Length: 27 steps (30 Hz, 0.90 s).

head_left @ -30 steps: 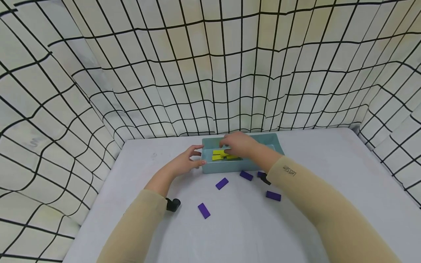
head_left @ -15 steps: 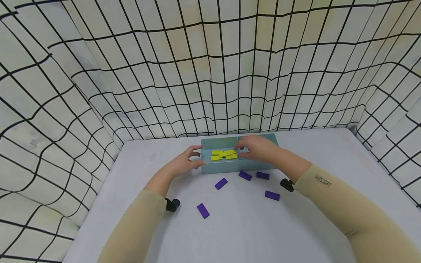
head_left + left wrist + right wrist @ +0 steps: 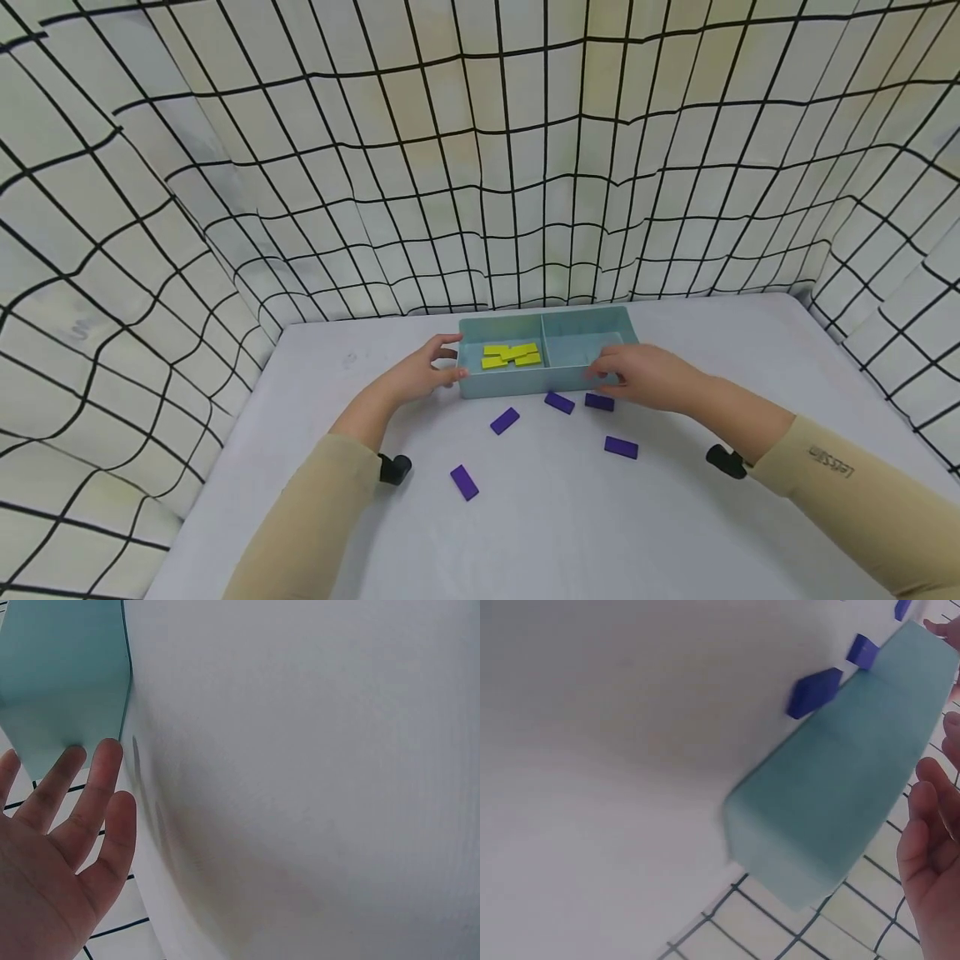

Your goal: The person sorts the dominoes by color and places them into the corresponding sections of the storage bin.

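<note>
A pale teal box [image 3: 498, 386] with two compartments stands near the table's back edge. Several flat yellow blocks [image 3: 519, 353] lie loosely piled in its left compartment; the right compartment shows bare floor. My left hand [image 3: 415, 374] rests at the box's left end, fingers spread, with fingertips at the end wall [image 3: 67, 675] in the left wrist view. Nothing is in my right hand [image 3: 656, 377], which hovers over the box's front right corner with fingers loosely bent. Just below its fingertips lies a purple block [image 3: 599, 402], also seen beside the box in the right wrist view.
More purple blocks lie scattered on the white table [image 3: 555, 533]: one [image 3: 559, 402] by the box's front, one [image 3: 505, 421] left of it, one [image 3: 621, 447] at right, one [image 3: 464, 482] nearer me. Black netting [image 3: 517, 196] over white walls encloses the back and sides.
My right hand has come out of the left compartment, moving right and toward me past the divider to the box's front right. The yellow blocks stay in place. My left hand has not moved.
</note>
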Motion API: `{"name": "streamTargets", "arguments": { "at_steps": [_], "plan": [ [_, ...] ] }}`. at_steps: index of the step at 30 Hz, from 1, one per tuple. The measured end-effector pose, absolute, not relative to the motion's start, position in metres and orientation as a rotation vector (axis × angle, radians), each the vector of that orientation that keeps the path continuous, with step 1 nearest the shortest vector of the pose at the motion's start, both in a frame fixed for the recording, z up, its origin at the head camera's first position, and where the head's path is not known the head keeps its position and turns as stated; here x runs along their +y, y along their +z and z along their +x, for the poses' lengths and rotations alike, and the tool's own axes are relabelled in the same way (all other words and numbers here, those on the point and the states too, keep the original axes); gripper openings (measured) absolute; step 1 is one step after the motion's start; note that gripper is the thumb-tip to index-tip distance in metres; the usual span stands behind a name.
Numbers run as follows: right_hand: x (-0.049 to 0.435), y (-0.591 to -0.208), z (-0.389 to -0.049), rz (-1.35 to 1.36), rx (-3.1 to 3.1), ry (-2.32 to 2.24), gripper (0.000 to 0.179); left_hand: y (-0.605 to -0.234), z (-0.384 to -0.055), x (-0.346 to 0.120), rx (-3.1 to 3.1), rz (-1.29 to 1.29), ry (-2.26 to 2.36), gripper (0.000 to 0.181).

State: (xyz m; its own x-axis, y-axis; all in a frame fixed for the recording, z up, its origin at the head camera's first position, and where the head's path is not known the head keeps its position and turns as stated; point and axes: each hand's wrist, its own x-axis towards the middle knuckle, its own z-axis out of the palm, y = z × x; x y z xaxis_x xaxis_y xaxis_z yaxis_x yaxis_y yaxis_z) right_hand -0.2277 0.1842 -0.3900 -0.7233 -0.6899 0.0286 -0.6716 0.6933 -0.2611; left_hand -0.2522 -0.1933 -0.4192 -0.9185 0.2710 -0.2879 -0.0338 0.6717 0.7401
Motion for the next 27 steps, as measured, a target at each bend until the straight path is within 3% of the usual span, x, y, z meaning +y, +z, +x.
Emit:
{"name": "streamTargets", "arguments": {
  "at_steps": [10, 27],
  "plan": [
    [0.204, -0.406, -0.222, -1.146, 2.807, -0.379, 0.026, -0.419, -0.252, -0.193, 2.517, 0.175, 1.118, 0.076],
    [0.18, -0.429, -0.222, -1.247, 2.891, 0.003, 0.028, -0.417, -0.251, -0.194, 2.52, 0.178, 1.1, 0.074]
  ]
}}
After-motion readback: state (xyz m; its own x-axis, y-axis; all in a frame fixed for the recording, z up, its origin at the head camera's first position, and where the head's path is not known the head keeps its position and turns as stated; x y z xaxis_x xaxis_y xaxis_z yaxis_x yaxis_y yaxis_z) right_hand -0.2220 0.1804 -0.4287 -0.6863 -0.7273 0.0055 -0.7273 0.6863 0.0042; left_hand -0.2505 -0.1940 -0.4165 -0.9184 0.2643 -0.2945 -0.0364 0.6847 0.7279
